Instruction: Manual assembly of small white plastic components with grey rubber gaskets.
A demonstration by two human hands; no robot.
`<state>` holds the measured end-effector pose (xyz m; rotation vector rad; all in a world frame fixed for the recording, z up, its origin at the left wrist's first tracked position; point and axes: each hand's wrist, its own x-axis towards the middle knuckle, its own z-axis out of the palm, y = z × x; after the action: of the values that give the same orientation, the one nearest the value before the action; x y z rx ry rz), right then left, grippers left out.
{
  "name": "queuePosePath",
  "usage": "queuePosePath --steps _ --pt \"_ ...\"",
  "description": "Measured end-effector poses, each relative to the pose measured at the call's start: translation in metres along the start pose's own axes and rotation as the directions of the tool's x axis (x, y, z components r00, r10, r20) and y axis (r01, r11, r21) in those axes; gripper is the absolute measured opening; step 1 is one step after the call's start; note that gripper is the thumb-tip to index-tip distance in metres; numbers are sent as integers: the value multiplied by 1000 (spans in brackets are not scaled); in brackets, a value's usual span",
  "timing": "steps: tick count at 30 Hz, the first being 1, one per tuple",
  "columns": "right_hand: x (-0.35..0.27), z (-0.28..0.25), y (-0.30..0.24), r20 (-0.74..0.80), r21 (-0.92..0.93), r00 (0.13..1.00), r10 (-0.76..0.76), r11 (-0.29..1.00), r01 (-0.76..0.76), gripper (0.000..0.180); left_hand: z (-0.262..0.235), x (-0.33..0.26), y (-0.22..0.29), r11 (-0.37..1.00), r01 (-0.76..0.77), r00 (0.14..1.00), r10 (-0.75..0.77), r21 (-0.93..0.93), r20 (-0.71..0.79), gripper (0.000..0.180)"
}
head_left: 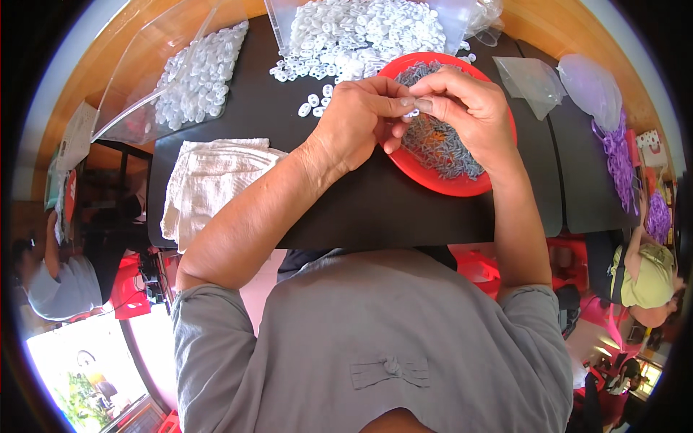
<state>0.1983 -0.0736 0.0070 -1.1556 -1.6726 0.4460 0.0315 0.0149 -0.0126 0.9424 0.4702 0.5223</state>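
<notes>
Above the near left part of a red bowl (462, 189), my two hands meet fingertip to fingertip. My left hand (364, 119) is closed, thumb and forefinger pinched on a small white plastic piece (412, 114), most of it hidden by the fingers. My right hand (465, 108) pinches at the same spot; whatever its fingertips grip is too small and covered to make out. Many thin grey rod-like pieces (451, 155) fill the bowl, with some orange ones (431, 135) among them. Several loose white oval pieces with holes (315, 101) lie left of my left hand.
A clear tub (278, 29) spills a heap of white pieces (368, 29) at the back. To the left sits a clear bag (130, 94) of similar pieces, with a folded cream cloth (216, 169) nearer. A flat plastic bag (533, 81) lies right. People are at both sides.
</notes>
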Motion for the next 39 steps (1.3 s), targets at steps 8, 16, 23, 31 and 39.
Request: queuePosePath --steps 8,16,23,31,39 --pt "1 -6 -1 84 21 996 -3 1000 1 14 -3 -2 3 995 93 991 -88 -44 103 8" --pt "1 -2 3 32 -97 999 -10 995 13 7 -7 4 -5 976 147 979 -119 -164 168 8" --pt "2 13 -3 -106 -267 931 -348 912 311 8 -7 3 0 951 107 991 -78 -291 108 7" --pt "-1 26 -3 -99 -407 913 -395 854 325 8 -4 -2 -1 940 143 985 -104 -310 139 16" --pt "-5 29 5 -360 -38 932 -35 999 22 7 9 -7 -4 979 -85 996 86 -186 -3 9"
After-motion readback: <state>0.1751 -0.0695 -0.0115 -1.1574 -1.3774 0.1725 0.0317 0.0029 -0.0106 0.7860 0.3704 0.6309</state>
